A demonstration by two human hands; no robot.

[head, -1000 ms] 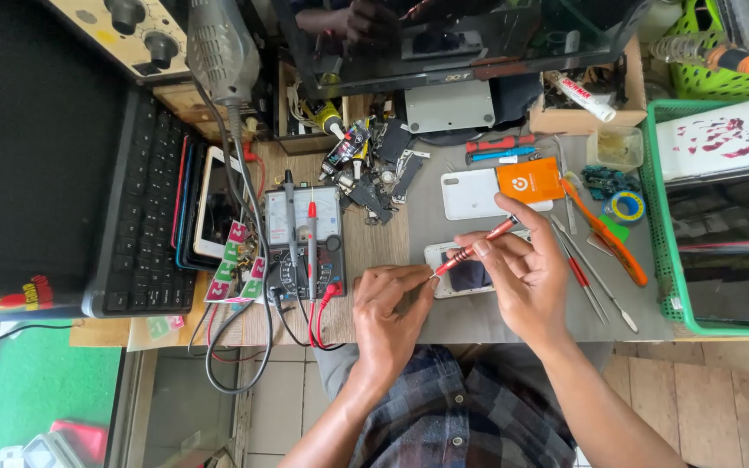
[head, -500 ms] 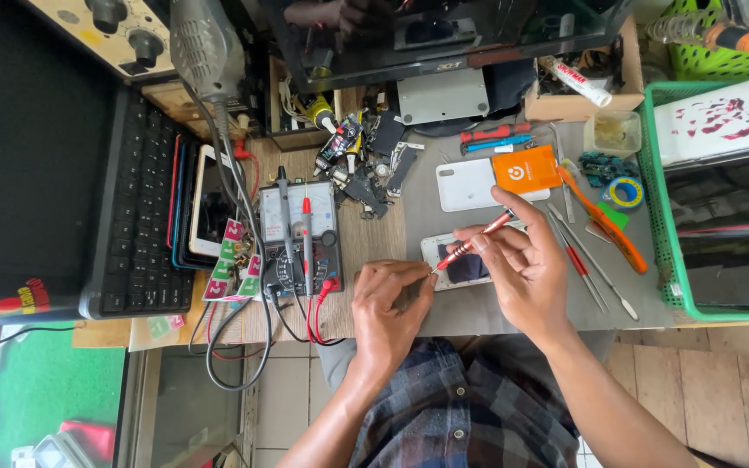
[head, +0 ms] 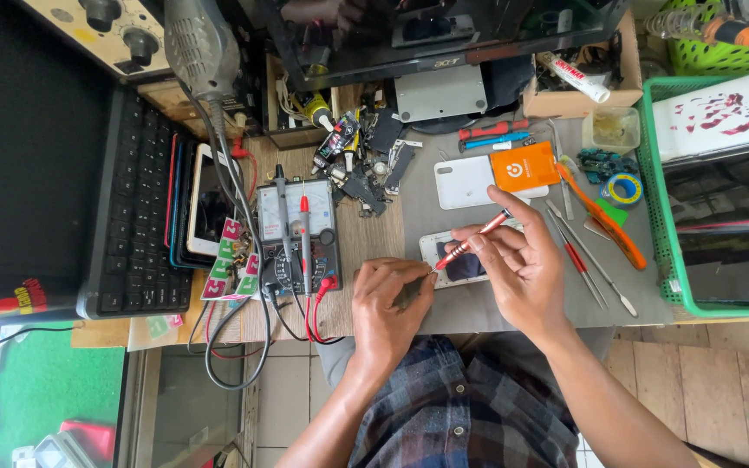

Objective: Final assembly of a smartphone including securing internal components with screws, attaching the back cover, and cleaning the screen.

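Person, seen from above, seated.

Arms: both bare from the elbow down to the wrist; no sleeves reach the forearms, no watch or bracelet shows on either wrist.

Left hand (head: pixel 389 305): bare, no glove, no ring visible.

Right hand (head: pixel 520 264): bare, no glove, no ring visible; short, plain fingernails.

Clothing: plaid garment (head: pixel 470 407) across the lap and trunk, a check of dark navy and grey crossed by thin pale and reddish lines. Fabric looks soft and slightly creased. Whether it is a shirt or a wrap cannot be told.
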